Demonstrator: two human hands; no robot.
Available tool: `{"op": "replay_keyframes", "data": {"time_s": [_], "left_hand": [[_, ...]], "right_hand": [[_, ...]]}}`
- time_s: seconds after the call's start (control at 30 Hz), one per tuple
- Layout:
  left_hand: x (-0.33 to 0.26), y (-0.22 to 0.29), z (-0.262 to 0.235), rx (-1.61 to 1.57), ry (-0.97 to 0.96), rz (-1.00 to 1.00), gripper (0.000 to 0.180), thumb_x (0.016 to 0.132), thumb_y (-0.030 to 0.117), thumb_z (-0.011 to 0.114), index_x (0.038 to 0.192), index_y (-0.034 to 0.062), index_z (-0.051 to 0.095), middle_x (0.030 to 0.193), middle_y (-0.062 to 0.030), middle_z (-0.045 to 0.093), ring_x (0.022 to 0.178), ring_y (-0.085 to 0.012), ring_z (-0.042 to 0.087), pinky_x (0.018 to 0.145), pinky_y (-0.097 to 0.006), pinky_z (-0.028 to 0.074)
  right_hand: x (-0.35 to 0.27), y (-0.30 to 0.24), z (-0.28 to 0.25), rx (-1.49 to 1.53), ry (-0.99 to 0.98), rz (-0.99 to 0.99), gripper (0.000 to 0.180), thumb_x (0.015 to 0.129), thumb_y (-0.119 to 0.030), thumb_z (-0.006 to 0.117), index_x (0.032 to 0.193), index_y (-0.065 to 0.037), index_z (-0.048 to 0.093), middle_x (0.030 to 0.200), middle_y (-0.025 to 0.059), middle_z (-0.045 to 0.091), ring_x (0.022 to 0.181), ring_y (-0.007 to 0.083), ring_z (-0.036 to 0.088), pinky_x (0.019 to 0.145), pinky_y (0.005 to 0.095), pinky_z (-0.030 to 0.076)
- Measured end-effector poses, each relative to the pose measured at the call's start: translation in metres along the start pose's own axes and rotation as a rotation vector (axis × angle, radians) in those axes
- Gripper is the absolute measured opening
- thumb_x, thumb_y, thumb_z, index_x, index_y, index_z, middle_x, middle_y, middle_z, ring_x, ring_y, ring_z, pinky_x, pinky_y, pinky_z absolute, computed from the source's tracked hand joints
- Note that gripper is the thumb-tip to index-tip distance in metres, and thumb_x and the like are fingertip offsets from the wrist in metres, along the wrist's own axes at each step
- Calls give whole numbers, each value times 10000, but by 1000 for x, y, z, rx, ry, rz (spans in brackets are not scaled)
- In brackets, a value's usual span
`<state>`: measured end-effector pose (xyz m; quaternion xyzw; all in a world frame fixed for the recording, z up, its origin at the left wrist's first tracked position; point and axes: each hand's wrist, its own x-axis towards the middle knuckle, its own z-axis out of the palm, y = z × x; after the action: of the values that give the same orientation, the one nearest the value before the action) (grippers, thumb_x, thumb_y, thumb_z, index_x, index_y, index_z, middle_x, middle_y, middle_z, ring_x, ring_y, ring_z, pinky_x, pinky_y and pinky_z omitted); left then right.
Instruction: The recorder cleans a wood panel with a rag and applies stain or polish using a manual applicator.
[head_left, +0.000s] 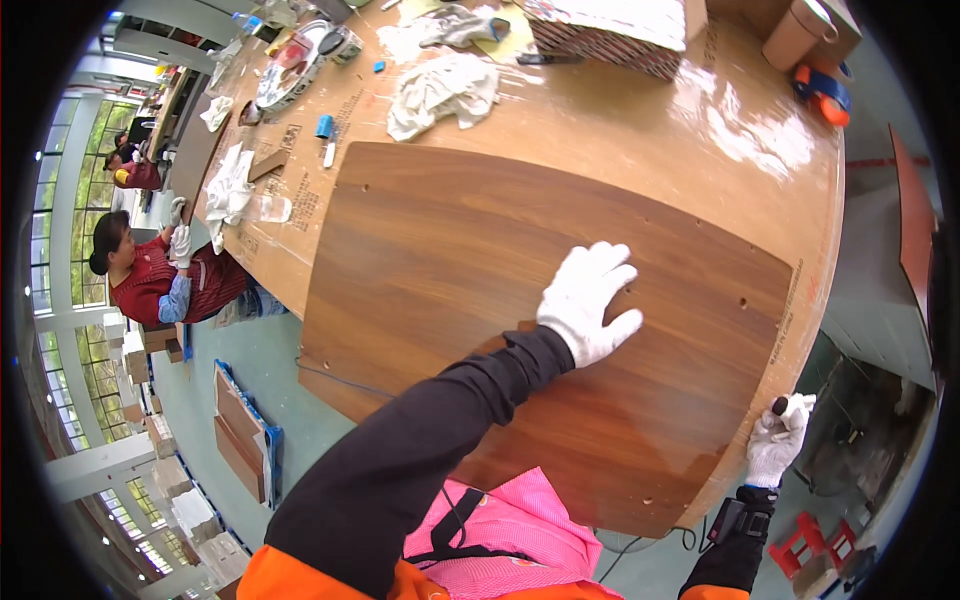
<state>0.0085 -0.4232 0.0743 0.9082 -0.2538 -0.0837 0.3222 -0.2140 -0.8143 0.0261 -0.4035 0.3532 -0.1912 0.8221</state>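
Note:
A large brown wood-grain panel [450, 260] with small holes near its corners lies on the cardboard-covered table in front of me. My left hand [590, 305], in a white glove, rests flat on the panel right of its middle, fingers spread. Off the panel's right edge, by the table's edge, is my gloved right hand [778, 445]. Its fingers are closed around a small tool with a dark rounded end [780, 406]; the rest of it is hidden in the fist, so its kind does not show.
White rags [445, 95], a blue-capped small bottle [324, 127] and a paint-smeared tray [292, 70] lie beyond the panel. An orange-and-blue tape dispenser [825, 95] is at the far right corner. A co-worker [165, 270] stands at left. A red stool [810, 545] is at lower right.

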Motion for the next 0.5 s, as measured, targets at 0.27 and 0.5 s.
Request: {"op": "replay_keyframes", "data": {"time_s": [0.27,0.5], "left_hand": [[160,-236,-176,620,587,-85,490,891,288,754,1336,107,658,1245,-106,725,1110,-261,681,980,-365,516],[181,-279,-200,574,325,1,307,1047,223,558,1238,12,672,991,-74,749,881,-214,680,759,-352,517]], "right_hand": [[-4,2,-13,-142,33,-109,318,954,-256,702,1230,-155,581,965,19,681,693,131,594,568,241,462],[-13,19,8,-85,157,-203,215,885,-139,659,1083,-197,599,948,-59,603,784,101,542,651,270,406]]}}
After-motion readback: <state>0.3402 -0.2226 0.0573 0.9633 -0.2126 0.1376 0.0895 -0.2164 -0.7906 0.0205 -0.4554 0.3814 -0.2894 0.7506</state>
